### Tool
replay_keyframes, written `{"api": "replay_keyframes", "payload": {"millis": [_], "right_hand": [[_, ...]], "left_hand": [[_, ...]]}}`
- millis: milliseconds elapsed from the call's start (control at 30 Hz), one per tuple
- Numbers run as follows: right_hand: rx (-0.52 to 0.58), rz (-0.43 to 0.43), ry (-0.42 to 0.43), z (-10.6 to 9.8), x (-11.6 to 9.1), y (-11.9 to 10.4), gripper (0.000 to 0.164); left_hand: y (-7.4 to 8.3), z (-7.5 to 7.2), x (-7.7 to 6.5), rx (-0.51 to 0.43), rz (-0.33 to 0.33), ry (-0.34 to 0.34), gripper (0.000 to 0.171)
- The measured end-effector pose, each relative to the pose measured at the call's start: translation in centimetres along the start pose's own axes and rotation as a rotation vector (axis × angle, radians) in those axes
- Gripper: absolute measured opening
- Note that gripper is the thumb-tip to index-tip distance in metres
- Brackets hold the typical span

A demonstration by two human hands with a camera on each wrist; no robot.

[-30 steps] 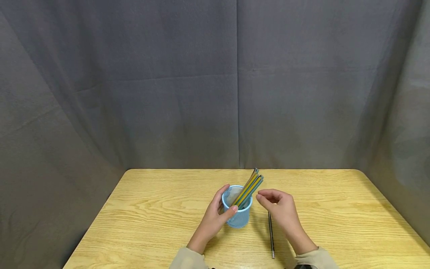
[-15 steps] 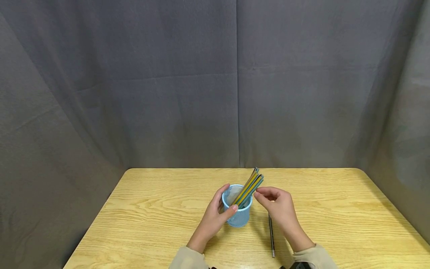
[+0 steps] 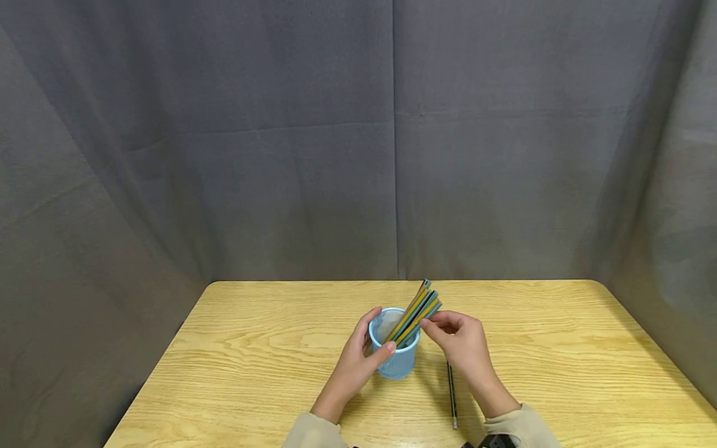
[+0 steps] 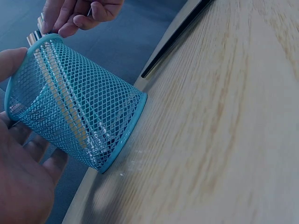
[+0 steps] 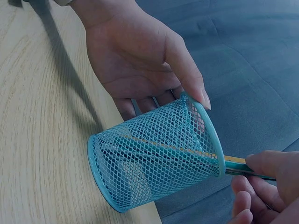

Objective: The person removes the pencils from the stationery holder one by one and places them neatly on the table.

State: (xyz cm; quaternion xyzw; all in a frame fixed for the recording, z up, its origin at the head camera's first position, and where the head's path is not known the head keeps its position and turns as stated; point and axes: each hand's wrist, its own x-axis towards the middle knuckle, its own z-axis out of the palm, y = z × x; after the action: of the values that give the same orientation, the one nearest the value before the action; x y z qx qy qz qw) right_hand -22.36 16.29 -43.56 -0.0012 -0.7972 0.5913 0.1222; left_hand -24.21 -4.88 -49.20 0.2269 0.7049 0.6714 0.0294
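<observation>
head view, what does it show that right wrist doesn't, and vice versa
Only the head view shows the black pencil lying on the table. Only the right wrist view shows the palm of the left hand and the pencils through the side of the mesh pencil cup. Both show the left hand holding that cup and the right hand at the pencils.

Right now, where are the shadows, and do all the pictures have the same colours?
No: head view, warm yellow table, soft shadow right of the blue mesh cup; left wrist view, duller, bluer, shadow by the cup's base; right wrist view, bluish too, long dark shadow across the table.
</observation>
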Motion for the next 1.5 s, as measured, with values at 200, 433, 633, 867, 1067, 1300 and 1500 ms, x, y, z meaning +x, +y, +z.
{"api": "replay_keyframes", "payload": {"millis": [200, 433, 633, 867, 1067, 1300, 1500], "right_hand": [[-0.014, -0.011, 0.014, 0.0, 0.0, 0.0, 0.016], [-0.021, -0.012, -0.001, -0.1, 0.1, 0.1, 0.018], [-0.022, -0.001, -0.009, 0.0, 0.0, 0.2, 0.019], [-0.004, -0.009, -0.002, 0.0, 0.1, 0.3, 0.021], [0.002, -0.004, 0.024, -0.3, -0.1, 0.0, 0.023], [0.039, -0.026, 0.053, -0.7, -0.6, -0.6, 0.024], [0.057, -0.016, 0.062, -0.6, -0.8, -0.9, 0.023]], "left_hand": [[-0.1, 0.0, 0.0, 0.005, 0.013, -0.01, 0.07], [-0.2, 0.1, 0.1, -0.006, 0.009, -0.012, 0.069], [-0.2, 0.1, 0.2, -0.01, 0.011, -0.013, 0.069], [0.0, -0.1, 0.1, -0.009, 0.014, -0.008, 0.067], [0.1, -0.1, 0.1, 0.0, 0.011, -0.016, 0.069], [0.2, 0.0, 0.2, -0.003, 0.014, -0.021, 0.071], [0.1, -0.1, 0.0, 0.007, 0.003, -0.009, 0.069]]}}
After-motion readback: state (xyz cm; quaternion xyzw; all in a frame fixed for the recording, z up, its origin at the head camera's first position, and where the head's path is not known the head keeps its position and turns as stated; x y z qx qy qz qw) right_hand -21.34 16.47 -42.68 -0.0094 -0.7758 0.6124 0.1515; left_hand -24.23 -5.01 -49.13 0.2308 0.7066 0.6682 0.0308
